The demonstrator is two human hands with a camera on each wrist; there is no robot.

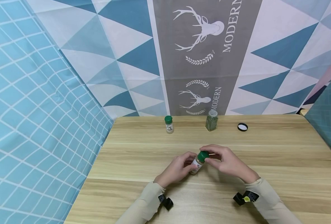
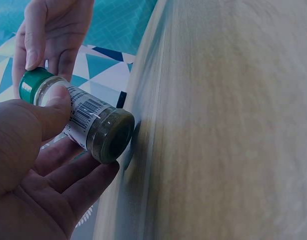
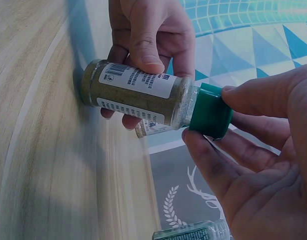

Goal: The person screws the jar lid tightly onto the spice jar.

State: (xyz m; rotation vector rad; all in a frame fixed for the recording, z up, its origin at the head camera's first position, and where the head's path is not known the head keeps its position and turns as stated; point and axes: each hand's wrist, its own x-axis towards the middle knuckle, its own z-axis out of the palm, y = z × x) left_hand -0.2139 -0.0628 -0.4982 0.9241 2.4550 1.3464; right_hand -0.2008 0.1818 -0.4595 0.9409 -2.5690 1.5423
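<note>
A clear spice jar (image 3: 136,92) with brown powder and a white printed label is held at a tilt over the table in front of the person. My left hand (image 1: 178,169) grips its body, thumb on the label and fingers underneath. Its green cap (image 3: 211,111) is pinched between thumb and fingers of my right hand (image 1: 224,158). The cap sits on the jar's neck. In the left wrist view the jar's base (image 2: 116,135) points toward the wooden table.
On the wooden table (image 1: 126,155), a second green-capped jar (image 1: 169,125) stands at the back left. A jar of green herbs (image 1: 211,120) without a lid stands near the back edge. A black-rimmed lid (image 1: 242,127) lies to its right. Patterned cloth (image 1: 137,62) hangs behind.
</note>
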